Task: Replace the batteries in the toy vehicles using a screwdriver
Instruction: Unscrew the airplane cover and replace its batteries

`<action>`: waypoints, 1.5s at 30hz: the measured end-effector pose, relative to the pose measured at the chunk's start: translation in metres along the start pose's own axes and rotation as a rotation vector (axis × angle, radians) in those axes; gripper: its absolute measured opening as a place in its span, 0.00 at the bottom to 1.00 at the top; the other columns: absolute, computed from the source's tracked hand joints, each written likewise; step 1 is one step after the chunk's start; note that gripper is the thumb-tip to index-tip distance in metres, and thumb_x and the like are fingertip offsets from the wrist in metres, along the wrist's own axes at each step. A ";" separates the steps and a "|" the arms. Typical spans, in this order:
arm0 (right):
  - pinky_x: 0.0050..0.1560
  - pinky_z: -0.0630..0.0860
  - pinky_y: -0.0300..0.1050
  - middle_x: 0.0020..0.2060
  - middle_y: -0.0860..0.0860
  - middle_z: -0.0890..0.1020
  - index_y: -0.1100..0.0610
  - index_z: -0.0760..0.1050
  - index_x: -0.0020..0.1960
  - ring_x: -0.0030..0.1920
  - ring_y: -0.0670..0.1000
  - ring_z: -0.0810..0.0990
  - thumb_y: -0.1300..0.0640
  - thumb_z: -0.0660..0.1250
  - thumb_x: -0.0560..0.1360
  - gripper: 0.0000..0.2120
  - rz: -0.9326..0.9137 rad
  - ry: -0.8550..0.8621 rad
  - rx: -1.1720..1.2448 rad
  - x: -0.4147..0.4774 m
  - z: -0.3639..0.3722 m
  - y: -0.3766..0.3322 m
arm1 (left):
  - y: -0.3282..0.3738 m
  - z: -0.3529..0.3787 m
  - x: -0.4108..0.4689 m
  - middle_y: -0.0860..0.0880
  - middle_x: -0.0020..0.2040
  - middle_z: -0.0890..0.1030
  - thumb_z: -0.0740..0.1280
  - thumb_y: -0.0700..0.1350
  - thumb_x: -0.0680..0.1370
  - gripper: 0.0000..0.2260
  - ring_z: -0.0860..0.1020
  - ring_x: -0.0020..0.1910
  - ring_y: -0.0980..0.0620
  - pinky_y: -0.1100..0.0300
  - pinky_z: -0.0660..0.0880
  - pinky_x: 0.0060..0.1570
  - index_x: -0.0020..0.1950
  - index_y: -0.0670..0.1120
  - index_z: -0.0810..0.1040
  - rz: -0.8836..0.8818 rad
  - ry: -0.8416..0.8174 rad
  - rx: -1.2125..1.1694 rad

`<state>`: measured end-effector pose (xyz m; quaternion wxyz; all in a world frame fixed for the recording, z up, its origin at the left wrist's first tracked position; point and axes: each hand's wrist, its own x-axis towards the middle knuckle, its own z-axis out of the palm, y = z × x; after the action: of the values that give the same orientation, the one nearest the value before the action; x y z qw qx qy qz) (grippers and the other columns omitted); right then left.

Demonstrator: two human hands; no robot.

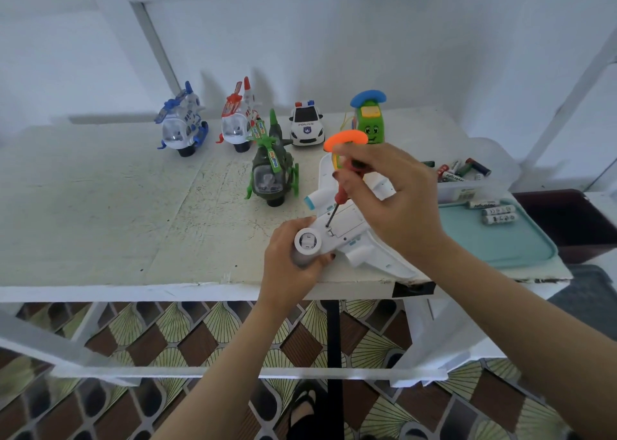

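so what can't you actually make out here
Head view only:
- Screw under the screwdriver tip on the white toy plane: too small to see.
- Toy under the orange ring: mostly hidden by the right hand.
- Labels on the batteries in the clear tub: blurred.

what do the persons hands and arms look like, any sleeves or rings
No sleeves are in view on either arm. The left hand and right hand have dark-painted nails. No rings, watch or bracelet show.
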<state>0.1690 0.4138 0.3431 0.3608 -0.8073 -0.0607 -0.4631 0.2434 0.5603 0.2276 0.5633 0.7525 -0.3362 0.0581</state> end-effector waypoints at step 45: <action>0.60 0.68 0.41 0.53 0.53 0.78 0.55 0.83 0.49 0.57 0.49 0.73 0.48 0.69 0.72 0.12 0.043 0.009 -0.161 0.003 0.000 -0.009 | 0.001 -0.001 0.000 0.53 0.51 0.78 0.74 0.43 0.67 0.20 0.76 0.51 0.50 0.51 0.76 0.49 0.57 0.47 0.75 0.043 -0.020 0.014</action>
<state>0.1667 0.4194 0.3496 0.3049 -0.8326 -0.0041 -0.4624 0.2428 0.5610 0.2284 0.5532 0.7498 -0.3573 0.0650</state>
